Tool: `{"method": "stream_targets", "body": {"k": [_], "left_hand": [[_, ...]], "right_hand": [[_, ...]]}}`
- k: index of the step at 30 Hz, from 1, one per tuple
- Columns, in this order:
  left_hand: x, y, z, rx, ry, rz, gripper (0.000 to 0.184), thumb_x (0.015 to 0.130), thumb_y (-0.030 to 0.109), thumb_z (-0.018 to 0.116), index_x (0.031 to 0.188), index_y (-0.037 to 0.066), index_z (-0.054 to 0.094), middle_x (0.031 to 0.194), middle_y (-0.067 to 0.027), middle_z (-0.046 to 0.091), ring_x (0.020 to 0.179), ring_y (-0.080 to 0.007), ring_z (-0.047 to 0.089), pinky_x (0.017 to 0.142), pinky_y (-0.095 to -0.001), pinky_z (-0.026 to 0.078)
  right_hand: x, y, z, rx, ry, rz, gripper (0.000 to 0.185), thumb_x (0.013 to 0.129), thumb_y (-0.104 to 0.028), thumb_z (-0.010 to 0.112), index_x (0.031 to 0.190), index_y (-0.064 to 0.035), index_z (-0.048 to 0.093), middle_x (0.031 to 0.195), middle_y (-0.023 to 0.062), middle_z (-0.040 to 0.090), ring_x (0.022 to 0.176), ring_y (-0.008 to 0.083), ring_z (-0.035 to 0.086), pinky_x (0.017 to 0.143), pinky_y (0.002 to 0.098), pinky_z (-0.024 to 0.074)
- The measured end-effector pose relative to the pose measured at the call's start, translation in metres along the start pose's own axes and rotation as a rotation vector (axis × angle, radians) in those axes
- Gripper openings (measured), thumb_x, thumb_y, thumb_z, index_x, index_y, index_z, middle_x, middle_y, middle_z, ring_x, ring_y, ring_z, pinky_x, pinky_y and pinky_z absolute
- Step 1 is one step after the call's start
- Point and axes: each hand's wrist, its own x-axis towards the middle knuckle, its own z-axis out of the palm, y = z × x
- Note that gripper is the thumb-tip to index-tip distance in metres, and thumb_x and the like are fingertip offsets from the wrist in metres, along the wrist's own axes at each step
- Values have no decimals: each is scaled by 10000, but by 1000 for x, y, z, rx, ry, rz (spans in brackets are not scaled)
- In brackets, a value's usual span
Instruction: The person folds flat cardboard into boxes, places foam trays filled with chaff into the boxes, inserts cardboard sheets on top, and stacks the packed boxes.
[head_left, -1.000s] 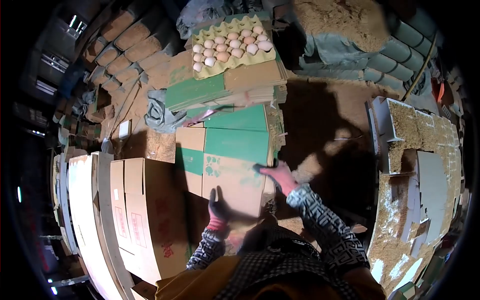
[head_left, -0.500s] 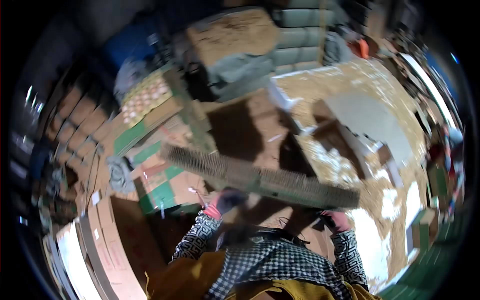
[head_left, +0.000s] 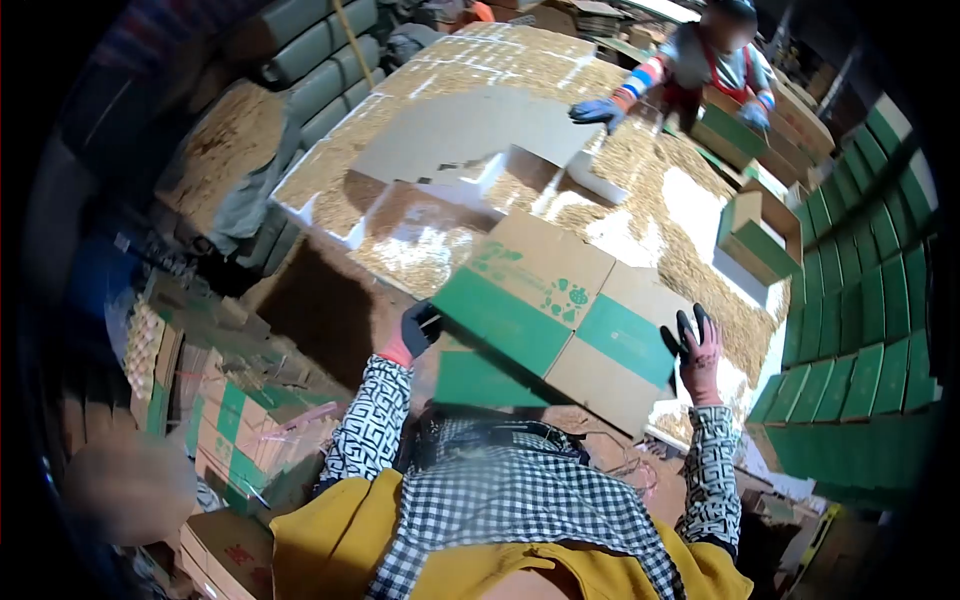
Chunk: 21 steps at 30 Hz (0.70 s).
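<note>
A flat, folded cardboard box [head_left: 545, 290], brown with a green band and green printing, lies across the near edge of the filled table, tilted in view. Another green cardboard piece [head_left: 480, 380] shows beneath it. My left hand [head_left: 420, 325], in a pink glove with dark fingers, is at the box's left corner; its fingers are slightly bent and apart, and whether they touch the board is unclear. My right hand [head_left: 695, 350], gloved alike, is spread out at the box's right edge, with nothing gripped.
Husk-like filling and white trays cover the table [head_left: 400, 85], with a grey board [head_left: 440, 135] on top. Across it, a co-worker [head_left: 705, 65] reaches over. Green boxes [head_left: 850, 280] are stacked right; an open box [head_left: 760, 235] stands nearby. Egg trays [head_left: 143, 345] are at left.
My view has swung right. The cardboard, held edge-on by both hands before, now lies flat at the table, and my right hand has opened. The co-worker has come into view.
</note>
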Motion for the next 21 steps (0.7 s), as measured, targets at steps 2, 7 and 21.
{"method": "stream_targets", "body": {"k": [2,7,21], "left_hand": [[7,-18,-5,-799,272,-335,356,938,226,509,1240,41,543,1072,-68,629,970,-176,592,848,-327,504],[92,28,60,159,292,-204,535,921,330,566,1301,-36,479,1237,-191,569,1126,-296,548,958,-338,436],[146,64,118,69,50,-82,328,954,151,524,1248,5,508,1229,-130,569,1160,-219,530,1002,-309,399]], "right_hand": [[-46,48,62,280,183,344,510,833,22,544,1336,-39,477,1240,179,567,1093,284,551,950,367,426],[-92,75,145,897,-22,1122,369,946,-296,529,1112,23,611,966,101,667,846,161,573,759,291,461],[-39,2,15,1255,628,1135,368,812,39,532,1179,11,539,1008,69,637,853,135,603,762,258,491]]}}
